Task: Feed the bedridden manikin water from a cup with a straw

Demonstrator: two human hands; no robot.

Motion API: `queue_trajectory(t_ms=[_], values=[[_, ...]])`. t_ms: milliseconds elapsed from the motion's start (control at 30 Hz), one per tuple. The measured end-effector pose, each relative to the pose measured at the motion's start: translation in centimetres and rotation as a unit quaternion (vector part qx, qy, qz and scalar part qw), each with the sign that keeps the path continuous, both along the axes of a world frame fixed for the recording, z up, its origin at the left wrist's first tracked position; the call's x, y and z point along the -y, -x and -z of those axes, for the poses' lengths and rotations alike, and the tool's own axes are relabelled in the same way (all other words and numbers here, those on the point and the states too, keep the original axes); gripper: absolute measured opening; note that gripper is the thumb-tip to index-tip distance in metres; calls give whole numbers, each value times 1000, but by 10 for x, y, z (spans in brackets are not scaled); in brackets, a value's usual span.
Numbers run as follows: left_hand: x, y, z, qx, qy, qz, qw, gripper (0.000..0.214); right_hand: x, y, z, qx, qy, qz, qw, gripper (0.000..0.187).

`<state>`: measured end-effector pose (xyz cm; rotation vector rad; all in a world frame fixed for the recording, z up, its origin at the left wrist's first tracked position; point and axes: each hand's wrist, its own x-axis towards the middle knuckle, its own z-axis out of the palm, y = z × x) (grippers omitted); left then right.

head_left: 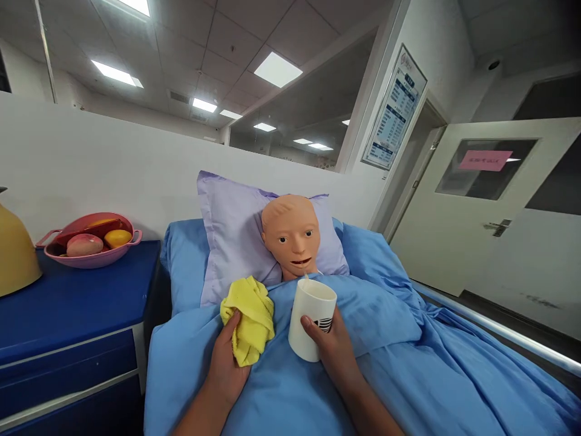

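Observation:
My left hand [229,357] is closed on a bunched yellow cloth [249,318], thumb on top and the other fingers mostly hidden beneath. In my right hand [333,348] is a white mug [313,300] with a black striped print, tilted slightly. A thin pale straw-like stick [306,280] pokes up from the mug's far rim, close below the mouth of a manikin head [293,236]. The manikin lies face up on a lilac pillow [233,233], covered to the neck by a blue quilt [390,363]. What is inside the mug cannot be seen.
On the left, a blue bedside cabinet [82,309] bears a pink basket [97,260] of fruit and a yellow rounded vessel [16,251]. A metal bed rail [499,330] runs along the right. Beyond it stands an open door [458,224]. A low white wall [136,157] rises behind the bed.

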<state>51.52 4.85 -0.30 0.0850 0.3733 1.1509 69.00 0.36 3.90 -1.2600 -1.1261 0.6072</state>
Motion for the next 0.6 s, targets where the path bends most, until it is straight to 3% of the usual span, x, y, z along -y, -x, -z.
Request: queue_trajectory(t_ms=[333, 600], values=[[3, 4, 6, -43, 4, -19, 999, 40, -3, -1, 3, -49, 10, 4, 999, 66], [2, 3, 8, -26, 7, -10, 1000, 38, -6, -6, 10, -61, 14, -21, 998, 66]])
